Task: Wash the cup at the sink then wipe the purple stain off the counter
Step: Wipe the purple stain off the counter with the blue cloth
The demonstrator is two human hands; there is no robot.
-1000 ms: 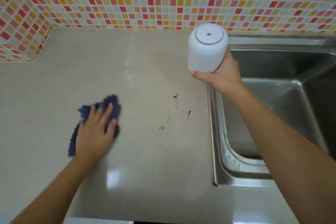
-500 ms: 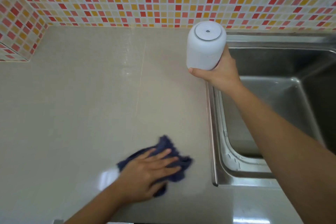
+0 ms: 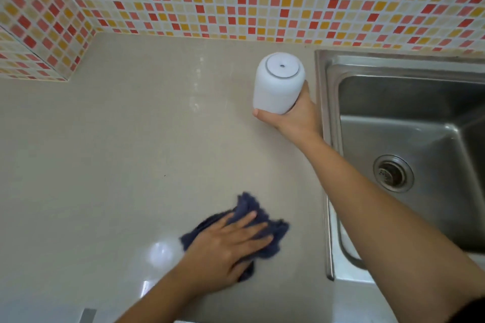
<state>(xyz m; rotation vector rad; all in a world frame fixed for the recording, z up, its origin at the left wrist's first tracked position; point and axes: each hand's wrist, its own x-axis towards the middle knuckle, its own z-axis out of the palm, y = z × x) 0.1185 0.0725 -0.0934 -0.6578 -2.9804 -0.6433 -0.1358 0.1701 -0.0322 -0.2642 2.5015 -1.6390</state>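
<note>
Far left: mosaic wall tiles (image 3: 39, 21) turning the corner behind a bare beige counter (image 3: 105, 139). No purple stain visible anywhere on the exposed surface; whether any remains under the cloth cannot be told.

Near centre: left hand (image 3: 225, 246) spread flat, fingers extended and pressing down on a crumpled dark blue cloth (image 3: 273, 233), palm weight on the fabric rather than a pinch, probably to keep full contact for scrubbing. Blur at the cloth's edges, suggesting a wiping stroke under way.

Further right and farther back: white cup (image 3: 278, 82) held upside down, base up, apparently lifted off the counter though contact cannot be ruled out. Right hand (image 3: 294, 115) wrapped closed around its lower rim, thumb across the front. Inverted presumably to drain, kept clear of the wiping path.

Far right: steel sink (image 3: 328, 139) with drain (image 3: 393, 173), basin otherwise empty.
</note>
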